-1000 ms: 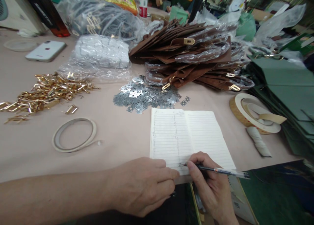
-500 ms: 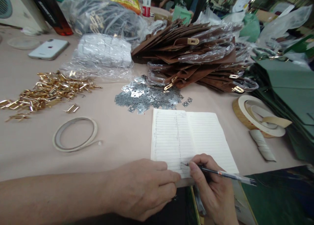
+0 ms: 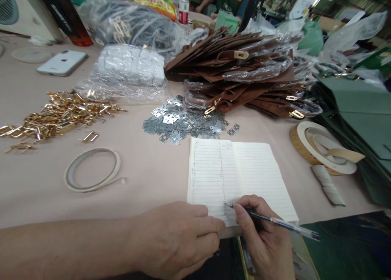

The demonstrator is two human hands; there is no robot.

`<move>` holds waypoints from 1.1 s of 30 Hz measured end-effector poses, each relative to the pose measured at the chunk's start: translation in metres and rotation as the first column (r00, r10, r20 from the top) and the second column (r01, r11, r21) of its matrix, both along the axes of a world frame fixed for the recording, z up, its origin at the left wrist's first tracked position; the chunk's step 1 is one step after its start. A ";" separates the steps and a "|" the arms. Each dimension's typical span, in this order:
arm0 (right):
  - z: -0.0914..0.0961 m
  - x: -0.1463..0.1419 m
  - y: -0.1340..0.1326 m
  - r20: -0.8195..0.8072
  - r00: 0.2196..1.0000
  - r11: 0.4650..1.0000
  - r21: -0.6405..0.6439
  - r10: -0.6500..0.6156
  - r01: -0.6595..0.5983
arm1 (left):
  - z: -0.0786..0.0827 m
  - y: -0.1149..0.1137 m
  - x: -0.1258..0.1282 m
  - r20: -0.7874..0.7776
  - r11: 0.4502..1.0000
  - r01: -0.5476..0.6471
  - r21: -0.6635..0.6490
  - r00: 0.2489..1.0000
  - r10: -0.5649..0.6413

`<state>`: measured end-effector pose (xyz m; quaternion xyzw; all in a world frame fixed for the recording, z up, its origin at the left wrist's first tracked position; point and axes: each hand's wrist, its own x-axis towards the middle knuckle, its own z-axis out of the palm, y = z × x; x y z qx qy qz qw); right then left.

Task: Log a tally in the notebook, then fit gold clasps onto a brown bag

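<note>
The pen (image 3: pixel 281 223) slanted onto the open notebook's (image 3: pixel 259 170) left page!
The notebook lay on the table (image 3: pixel 152 166), nearer than the metal plates (image 3: pixel 183 125); the right hand (image 3: pixel 265 245) pinched the pen near its tip; the left hand (image 3: pixel 180 239) rested at the lower corner, fingers bent and close together, any grip impossible to tell; neat writing seemed to call for a light pinch and steadied page.

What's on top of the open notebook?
The left hand covers the near left corner of the left page; the right hand holds a pen, its tip at that page. Whatever's under both hands is hidden.
</note>
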<state>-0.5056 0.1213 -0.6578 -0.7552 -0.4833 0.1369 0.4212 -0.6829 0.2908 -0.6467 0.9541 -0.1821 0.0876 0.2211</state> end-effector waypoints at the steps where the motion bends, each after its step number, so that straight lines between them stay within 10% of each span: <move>1: 0.000 0.000 0.001 0.003 1.000 1.000 0.002 0.002 -0.002 | 0.000 0.000 0.000 -0.002 1.000 -0.001 0.004 1.000 0.001; 33: 0.005 0.000 0.031 -0.070 0.992 0.994 0.022 -0.107 0.108 | 0.002 0.010 -0.001 -0.028 0.999 -0.046 -0.001 0.999 0.046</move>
